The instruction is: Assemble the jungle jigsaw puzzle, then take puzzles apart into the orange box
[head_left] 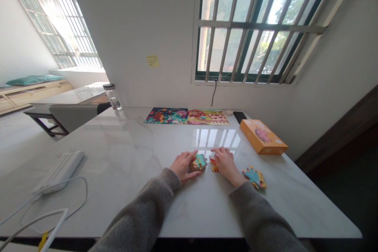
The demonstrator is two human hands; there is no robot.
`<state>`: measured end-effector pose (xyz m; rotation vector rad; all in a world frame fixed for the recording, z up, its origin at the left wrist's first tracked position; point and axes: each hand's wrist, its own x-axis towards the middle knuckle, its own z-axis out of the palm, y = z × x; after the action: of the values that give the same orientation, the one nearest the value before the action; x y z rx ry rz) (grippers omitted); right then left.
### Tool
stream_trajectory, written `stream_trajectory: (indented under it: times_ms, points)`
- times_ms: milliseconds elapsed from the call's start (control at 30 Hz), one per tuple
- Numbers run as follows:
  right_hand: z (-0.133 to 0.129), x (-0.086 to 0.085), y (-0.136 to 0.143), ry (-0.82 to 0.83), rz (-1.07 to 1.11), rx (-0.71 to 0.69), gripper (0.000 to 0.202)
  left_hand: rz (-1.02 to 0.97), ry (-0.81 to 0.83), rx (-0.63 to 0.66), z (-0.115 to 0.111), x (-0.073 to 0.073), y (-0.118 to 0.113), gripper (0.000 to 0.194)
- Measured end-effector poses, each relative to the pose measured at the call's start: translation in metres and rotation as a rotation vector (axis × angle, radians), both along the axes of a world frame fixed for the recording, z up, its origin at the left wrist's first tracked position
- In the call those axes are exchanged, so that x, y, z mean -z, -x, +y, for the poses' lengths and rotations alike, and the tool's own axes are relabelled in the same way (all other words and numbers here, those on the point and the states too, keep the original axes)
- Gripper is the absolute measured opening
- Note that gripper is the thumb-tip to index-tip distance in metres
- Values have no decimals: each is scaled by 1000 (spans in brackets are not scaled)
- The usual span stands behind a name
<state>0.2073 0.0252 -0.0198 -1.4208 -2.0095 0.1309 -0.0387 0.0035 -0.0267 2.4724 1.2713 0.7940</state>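
My left hand [182, 166] curls around the left side of a small stack of puzzle pieces [199, 162], its thumb at the near edge and its fingers at the far edge. The top piece is teal with yellow and has tabs. Just to the right, my right hand [225, 164] bends over an orange-red puzzle piece [214, 165], its fingertips at that piece. The hand hides part of the piece, and its thumb is not visible. A loose pile of blue and yellow puzzle pieces [254, 177] lies by the right wrist.
Two colourful picture sheets [167, 116] [208, 117] lie along the wall on the white table [130, 153]. An orange box [264, 137] and a black phone [239, 117] are at the right. At left are a bottle [113, 97], a white power strip [60, 171] and cables.
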Motion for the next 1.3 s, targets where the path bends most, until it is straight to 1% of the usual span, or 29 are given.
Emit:
stream_trajectory:
  times_ms: [67,167,200,267,333,433,633,700,800,967,1067,1200,1300]
  points:
    - [-7,-12,8,10,69,-105,30,-51,-4,-25,-1,-2,0,74]
    - [-19,-24,19,63,161,-322,33,-85,-3,-58,-2,-8,0,59]
    - [-22,-27,22,81,178,-372,36,-83,1,-65,-3,-11,0,54]
    - [-27,-29,25,115,192,-415,43,-73,7,-75,-4,-15,0,46]
    - [-29,-29,25,149,190,-421,47,-68,6,-81,-5,-17,0,41]
    - [-30,-29,24,178,170,-425,51,-84,-6,-96,-6,-18,0,39]
    - [-31,-30,27,182,150,-405,50,-230,2,-81,-5,-14,-1,25]
    - [-31,-30,27,177,146,-410,47,-266,-25,-73,-4,-13,-1,26]
    - [-30,-30,27,165,142,-425,40,-270,-57,-60,-4,-13,-1,28]
    - [-31,-31,26,165,139,-439,37,-278,-7,-36,-5,-16,0,35]
    - [-31,-32,26,161,146,-443,37,-259,-26,-33,-7,-19,0,32]
    - [-30,-30,25,160,146,-439,35,-150,-107,-21,-10,-22,-2,27]
    - [-29,-28,25,160,146,-439,33,-77,-155,-31,-11,-22,-2,26]
